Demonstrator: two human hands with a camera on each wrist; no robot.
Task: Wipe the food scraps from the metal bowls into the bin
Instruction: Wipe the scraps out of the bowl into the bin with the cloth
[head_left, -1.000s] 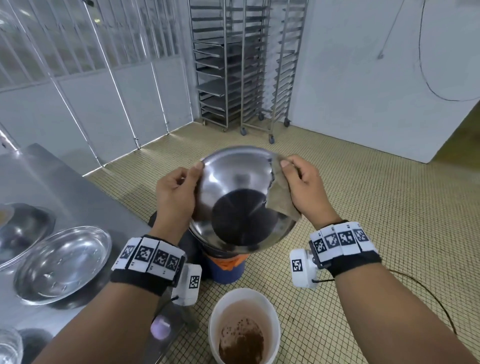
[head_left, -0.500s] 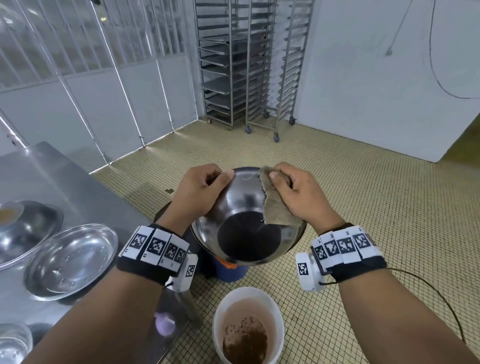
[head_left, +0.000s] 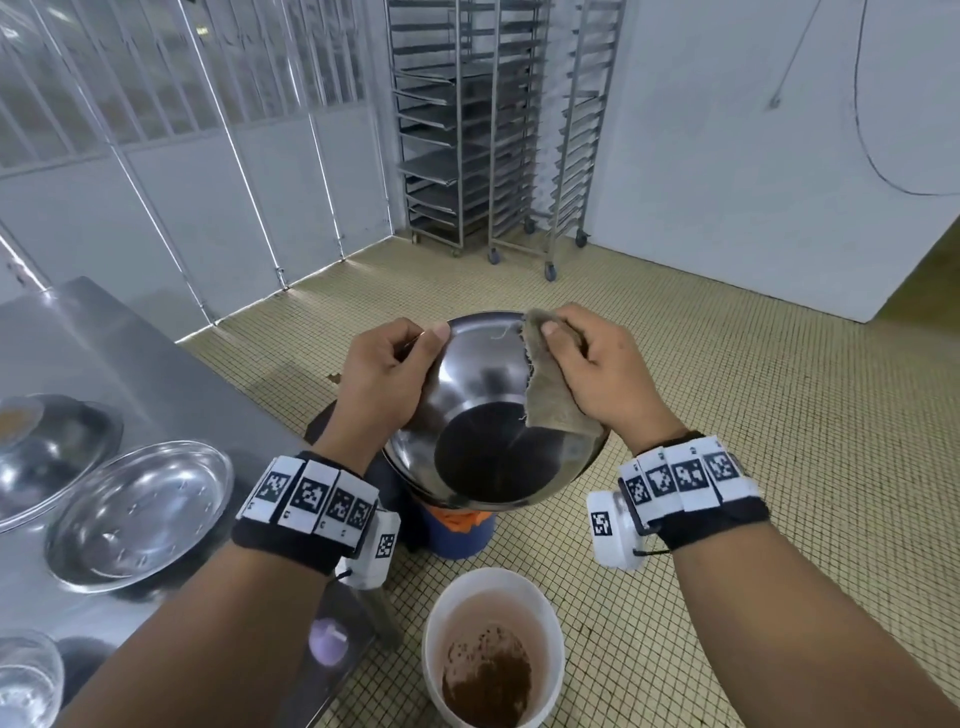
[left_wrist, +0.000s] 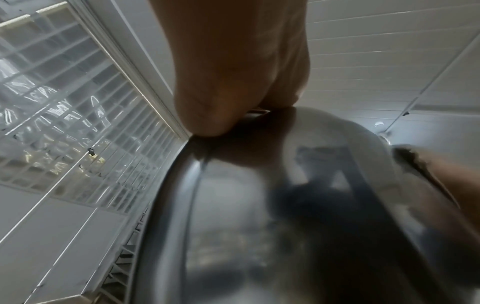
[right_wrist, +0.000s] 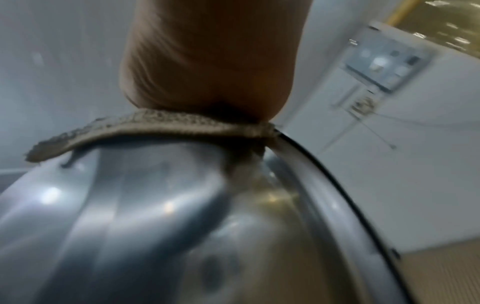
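Both forearms are reaching forward at chest height, wrists bent slightly down. The left hand (head_left: 382, 379) is gripping the left rim of the metal bowl (head_left: 483, 415), thumb lying on the inside edge and fingers curled round the outside; the left wrist view is showing the thumb pressing on the rim. The right hand (head_left: 597, 374) is pinching a brown cloth (head_left: 550, 400) against the bowl's right rim, thumb on top of the cloth, which is draping down the inner wall. The bowl is tilting toward the person, held in the air above a blue bin (head_left: 460, 535) on the tiled floor. A white bucket (head_left: 550, 613) with brown residue is standing nearer the person. Two more metal bowls (head_left: 140, 514) are sitting on the worktop (head_left: 156, 374) at the left.
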